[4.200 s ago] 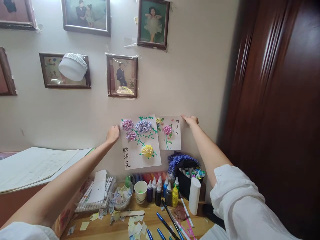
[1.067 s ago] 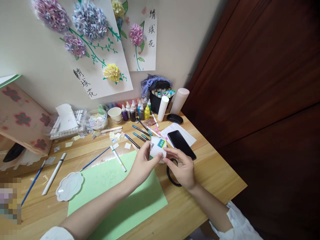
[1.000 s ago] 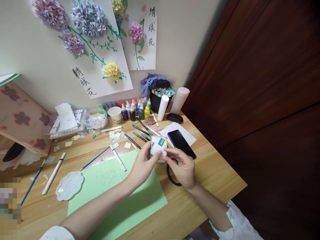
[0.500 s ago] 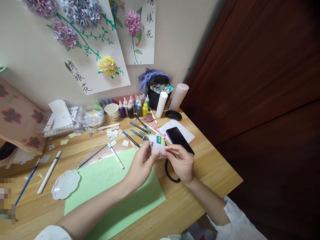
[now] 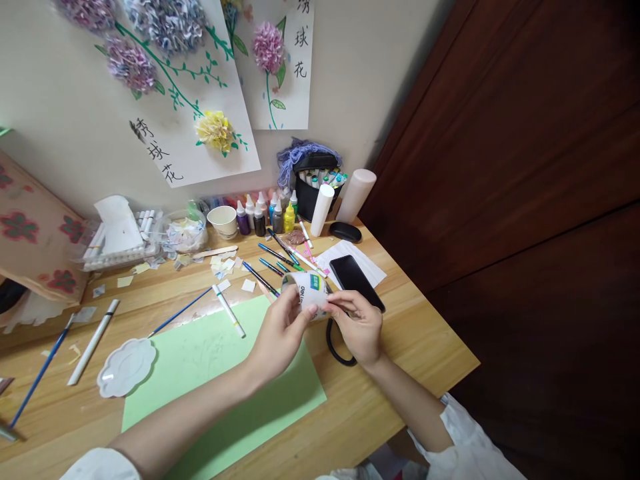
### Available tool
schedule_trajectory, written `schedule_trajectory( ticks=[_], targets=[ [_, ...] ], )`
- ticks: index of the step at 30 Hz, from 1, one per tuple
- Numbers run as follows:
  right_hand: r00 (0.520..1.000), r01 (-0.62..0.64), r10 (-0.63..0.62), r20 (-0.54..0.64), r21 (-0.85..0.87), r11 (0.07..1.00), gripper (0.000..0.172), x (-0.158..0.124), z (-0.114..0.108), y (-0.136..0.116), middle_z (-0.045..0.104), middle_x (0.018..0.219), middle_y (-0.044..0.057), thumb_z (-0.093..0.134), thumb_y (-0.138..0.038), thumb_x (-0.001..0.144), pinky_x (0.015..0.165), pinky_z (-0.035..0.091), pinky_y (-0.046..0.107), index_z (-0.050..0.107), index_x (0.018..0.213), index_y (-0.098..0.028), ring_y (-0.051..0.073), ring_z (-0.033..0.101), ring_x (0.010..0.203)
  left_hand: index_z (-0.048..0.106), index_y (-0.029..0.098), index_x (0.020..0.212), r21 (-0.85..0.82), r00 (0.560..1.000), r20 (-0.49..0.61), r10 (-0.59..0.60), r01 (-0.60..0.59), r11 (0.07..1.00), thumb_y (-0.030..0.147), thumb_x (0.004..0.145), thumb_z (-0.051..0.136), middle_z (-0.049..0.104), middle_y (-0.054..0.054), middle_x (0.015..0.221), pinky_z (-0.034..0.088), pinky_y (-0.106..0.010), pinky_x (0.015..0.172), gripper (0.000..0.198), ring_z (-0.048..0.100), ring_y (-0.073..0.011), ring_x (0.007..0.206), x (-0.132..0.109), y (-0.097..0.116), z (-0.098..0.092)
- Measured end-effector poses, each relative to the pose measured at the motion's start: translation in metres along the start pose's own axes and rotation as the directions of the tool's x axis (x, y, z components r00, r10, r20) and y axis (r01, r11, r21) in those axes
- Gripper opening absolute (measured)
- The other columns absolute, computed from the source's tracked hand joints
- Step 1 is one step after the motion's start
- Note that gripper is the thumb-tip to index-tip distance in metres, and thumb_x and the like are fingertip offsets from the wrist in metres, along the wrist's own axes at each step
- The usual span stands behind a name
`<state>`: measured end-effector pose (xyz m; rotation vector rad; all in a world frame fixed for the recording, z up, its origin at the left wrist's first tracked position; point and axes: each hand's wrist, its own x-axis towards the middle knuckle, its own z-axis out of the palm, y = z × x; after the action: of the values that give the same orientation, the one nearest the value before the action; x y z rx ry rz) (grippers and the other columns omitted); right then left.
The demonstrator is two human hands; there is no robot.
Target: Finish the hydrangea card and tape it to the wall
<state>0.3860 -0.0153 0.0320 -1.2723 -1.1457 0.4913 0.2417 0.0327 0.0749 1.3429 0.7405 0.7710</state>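
Note:
My left hand and my right hand both hold a white roll of tape with a green and blue label, a little above the wooden desk. The left fingers curl round its near side. The right fingers pinch at its right edge. Under my left wrist lies a light green sheet of paper. A black ring-shaped object lies on the desk beneath my right hand. A black phone rests on white paper just behind my right hand.
Coloured pens, paper scraps, a white marker, a blue brush and a white palette lie around. Paint bottles, a paper cup and a marker box line the wall. Flower pictures hang above. A dark wardrobe stands right.
Four seconds ago both hands pressed the flower pictures to the wall; since then they came down to the tape roll. Over the last second they have turned the roll slightly in place.

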Motion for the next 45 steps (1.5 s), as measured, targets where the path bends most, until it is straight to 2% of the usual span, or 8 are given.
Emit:
schedule_trajectory(
  ticks=[7,10,14,20,27,32,40,45],
  targets=[
    [0.992,-0.127,0.128,0.0,0.121,0.984,0.021,0.005,0.003,0.0,0.072,0.084,0.002,0.074,-0.024,0.07,0.068,0.058,0.025,0.066,0.089,-0.021,0.016,0.069,0.077,0.045,0.02,0.086,0.028,1.0,0.016,0.02,-0.021,0.999,0.035,0.086,0.052,0.048,-0.002,0.084,0.041,-0.028,0.076,0.017,0.048,-0.0163,0.081,0.0,-0.004,-0.002],
    [0.989,-0.147,0.149,-0.001,0.156,0.977,0.013,0.006,0.004,0.0,0.072,0.081,0.003,0.073,-0.024,0.071,0.071,0.058,0.03,0.069,0.083,-0.021,0.017,0.069,0.076,0.045,0.02,0.085,0.109,0.999,0.02,0.038,-0.04,0.993,0.036,0.088,0.05,0.048,-0.001,0.081,0.041,-0.028,0.074,0.017,0.047,-0.0155,0.076,-0.002,-0.004,-0.002],
    [0.996,-0.076,0.08,-0.028,0.121,0.99,0.004,0.008,0.004,0.001,0.067,0.083,0.003,0.071,-0.025,0.073,0.071,0.056,0.031,0.069,0.074,-0.021,0.017,0.065,0.077,0.044,0.02,0.082,0.201,0.998,0.017,0.061,-0.063,0.977,0.035,0.089,0.049,0.048,0.0,0.078,0.039,-0.027,0.07,0.018,0.045,-0.0146,0.071,-0.002,-0.003,-0.002],
    [0.998,0.047,-0.05,-0.024,-0.101,0.994,0.007,0.012,0.004,-0.003,0.049,0.089,0.003,0.064,-0.024,0.08,0.076,0.048,0.03,0.065,0.075,-0.022,0.016,0.054,0.086,0.045,0.019,0.084,0.276,0.998,0.026,0.06,-0.065,0.959,0.033,0.091,0.045,0.046,0.001,0.076,0.034,-0.026,0.063,0.016,0.044,-0.0144,0.071,0.0,-0.002,-0.002],
    [0.991,0.128,-0.13,-0.036,-0.057,0.99,0.003,0.011,-0.001,-0.006,0.055,0.085,0.003,0.066,-0.02,0.078,0.074,0.048,0.032,0.065,0.079,-0.022,0.017,0.056,0.083,0.045,0.019,0.089,0.354,0.994,0.056,0.094,-0.108,0.929,0.031,0.092,0.042,0.045,0.001,0.076,0.032,-0.026,0.061,0.013,0.041,-0.0139,0.068,-0.005,0.005,0.0],
    [0.991,0.132,-0.133,-0.031,-0.046,0.99,0.006,0.009,-0.001,-0.007,0.058,0.077,0.002,0.064,-0.018,0.08,0.068,0.047,0.031,0.064,0.076,-0.022,0.016,0.057,0.074,0.039,0.021,0.079,0.443,0.988,0.07,0.139,-0.155,0.883,0.031,0.092,0.041,0.038,0.003,0.068,0.029,-0.026,0.057,0.016,0.036,-0.0134,0.061,-0.006,0.006,-0.001],
    [0.982,0.19,-0.18,0.064,-0.257,0.948,0.011,0.013,-0.006,-0.004,0.052,0.077,0.002,0.05,-0.019,0.088,0.069,0.044,0.031,0.054,0.077,-0.021,0.016,0.051,0.076,0.039,0.021,0.083,0.545,0.956,0.198,0.216,-0.29,0.786,0.021,0.086,0.047,0.046,0.001,0.075,0.032,-0.025,0.058,0.009,0.041,-0.014,0.064,0.003,-0.004,-0.005],
    [0.948,0.315,-0.28,0.148,-0.348,0.883,0.01,0.01,-0.001,-0.002,0.053,0.078,0.003,0.049,-0.016,0.088,0.069,0.044,0.033,0.051,0.08,-0.021,0.017,0.051,0.077,0.035,0.022,0.081,0.566,0.968,0.114,0.222,-0.247,0.787,0.018,0.086,0.043,0.04,0.004,0.066,0.027,-0.025,0.053,0.011,0.037,-0.0132,0.056,0.01,-0.008,-0.009]
  ],
)
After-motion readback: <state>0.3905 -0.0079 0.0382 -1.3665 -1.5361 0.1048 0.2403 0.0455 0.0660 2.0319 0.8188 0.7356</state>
